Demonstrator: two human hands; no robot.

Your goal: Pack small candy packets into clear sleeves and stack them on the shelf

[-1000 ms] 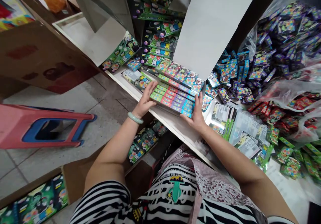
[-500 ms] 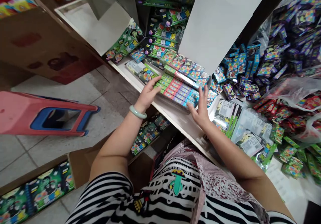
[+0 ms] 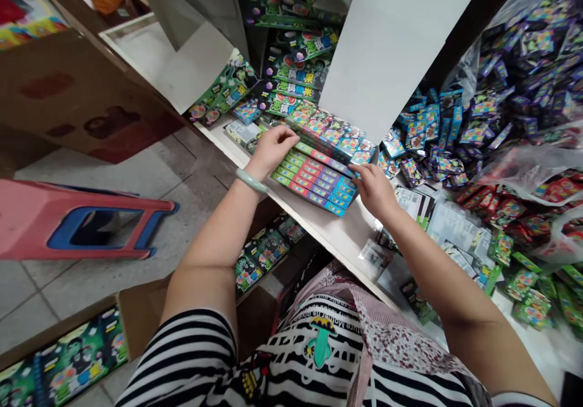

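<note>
A block of small candy boxes [image 3: 314,183], their ends green, red, purple and blue in stacked rows, lies on the white table. Its top row [image 3: 324,157] stands slightly apart from the rows below. My left hand [image 3: 272,150] pinches the row's left end, fingers bent together. At the right end, my right hand [image 3: 376,189] has its thumb and fingers closed on the same row. Just behind are more small boxes [image 3: 334,129] with patterned faces up, below a raised white cardboard flap [image 3: 396,48].
Printed cartons [image 3: 296,70] are stacked at the back. Heaps of purple boxes [image 3: 523,85], red packets [image 3: 514,212] and green boxes [image 3: 532,307] cover the right side, near flat printed packaging [image 3: 455,228]. A pink stool [image 3: 27,218] and an open carton [image 3: 136,316] stand at left.
Both hands had fingers spread beside the block; now they have closed on the ends of its top row. More of the block's front shows, and it sits nearer to me.
</note>
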